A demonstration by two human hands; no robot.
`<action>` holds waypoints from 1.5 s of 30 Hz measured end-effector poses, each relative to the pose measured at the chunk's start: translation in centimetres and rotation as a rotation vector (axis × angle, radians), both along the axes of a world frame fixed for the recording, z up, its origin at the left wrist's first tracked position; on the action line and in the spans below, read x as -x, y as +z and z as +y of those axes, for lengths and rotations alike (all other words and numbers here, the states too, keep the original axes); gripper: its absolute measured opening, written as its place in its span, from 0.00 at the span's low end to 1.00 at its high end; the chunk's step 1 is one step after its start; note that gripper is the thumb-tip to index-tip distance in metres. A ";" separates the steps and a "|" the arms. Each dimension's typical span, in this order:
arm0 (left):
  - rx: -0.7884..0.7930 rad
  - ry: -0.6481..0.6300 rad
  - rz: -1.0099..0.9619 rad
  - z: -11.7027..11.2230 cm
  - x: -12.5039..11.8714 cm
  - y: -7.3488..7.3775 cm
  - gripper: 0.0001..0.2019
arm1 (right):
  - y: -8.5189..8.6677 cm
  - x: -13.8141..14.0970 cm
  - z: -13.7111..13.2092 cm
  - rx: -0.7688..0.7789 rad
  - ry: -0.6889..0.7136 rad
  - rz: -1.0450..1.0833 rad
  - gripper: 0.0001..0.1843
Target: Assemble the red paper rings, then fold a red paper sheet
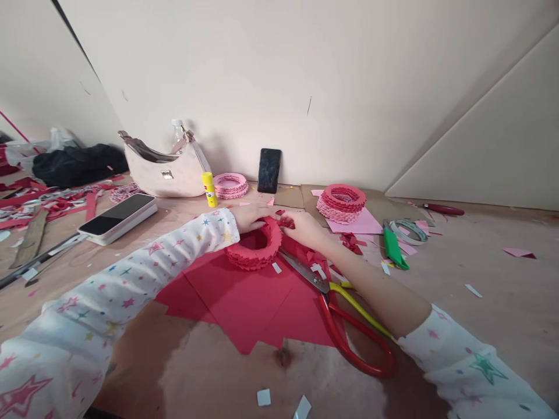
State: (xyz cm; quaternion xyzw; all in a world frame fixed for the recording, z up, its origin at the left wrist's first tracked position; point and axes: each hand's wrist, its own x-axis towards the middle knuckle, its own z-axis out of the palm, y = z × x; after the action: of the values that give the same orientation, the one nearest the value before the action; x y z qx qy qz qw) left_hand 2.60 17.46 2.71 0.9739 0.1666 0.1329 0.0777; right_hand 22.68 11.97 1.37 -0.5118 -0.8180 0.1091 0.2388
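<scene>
My left hand [253, 216] is closed on the far edge of a red ring of stacked, jagged-edged paper [251, 259]. Close to its right, my right hand [301, 227] pinches a small dark red paper piece [285, 221] at the ring's far right side; my fingers partly cover it. Under the ring lie overlapping sheets of red paper [244, 297]. Large scissors [325, 285] with one red and one yellow-green handle rest on the sheets, blades pointing at the ring. Small white paper scraps [276, 267] lie beside the blades.
Behind stand a yellow glue stick [209, 189], pink paper rings [231, 185], a phone [269, 170] against the wall, and a pale handbag [168, 169]. Right are stacked red and pink rings [342, 203], a green cutter [395, 249] and tape [408, 231]. Left lies a white device [120, 218].
</scene>
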 end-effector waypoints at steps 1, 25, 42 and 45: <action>0.004 -0.001 -0.004 0.0 0.0 0.0 0.17 | 0.1 0.0 -0.5 0.013 0.007 0.067 0.11; 0.116 0.089 -0.062 0.1 0.3 0.0 0.13 | -1.0 0.4 -2.8 0.170 0.053 0.557 0.12; 0.067 0.084 -0.025 0.2 1.0 0.3 0.17 | -1.6 0.4 -2.6 0.094 0.058 0.477 0.15; 0.078 0.101 -0.027 0.2 1.0 0.3 0.16 | -1.6 0.5 -2.7 0.067 0.049 0.449 0.15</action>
State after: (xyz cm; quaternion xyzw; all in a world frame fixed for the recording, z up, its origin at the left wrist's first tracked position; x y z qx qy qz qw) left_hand 1.65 17.67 3.00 0.9587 0.2194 0.1429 0.1111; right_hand 22.20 9.29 -0.25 -0.4625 -0.7524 0.2532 0.3949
